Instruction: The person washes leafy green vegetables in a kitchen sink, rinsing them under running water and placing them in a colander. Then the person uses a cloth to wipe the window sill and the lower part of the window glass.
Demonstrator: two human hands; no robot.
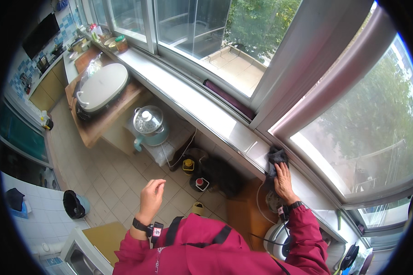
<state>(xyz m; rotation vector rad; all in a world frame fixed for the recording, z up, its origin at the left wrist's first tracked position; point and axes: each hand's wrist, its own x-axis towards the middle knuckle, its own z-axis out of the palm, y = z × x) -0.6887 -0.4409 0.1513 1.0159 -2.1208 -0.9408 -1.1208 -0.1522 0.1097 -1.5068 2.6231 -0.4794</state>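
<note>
My right hand (285, 184) reaches to the white windowsill (206, 117), its fingers pressed on a crumpled dark grey cloth (277, 158). The cloth lies on the sill against the foot of the window frame (280, 120), and part of it drapes toward the sill's front edge. My left hand (152, 197) hovers over the tiled floor, apart from everything, with its fingers curled together. Nothing shows in it. A folded dark purple item (228, 98) rests in the window track, left of the cloth.
A wooden table (89, 130) at left carries a white-lidded electric pan (104, 87). Beside it stands a pot with a glass lid (148, 121). Below the sill are bottles with yellow (188, 166) and red caps (199, 183), a brown cabinet (248, 208) and a silver appliance (276, 240).
</note>
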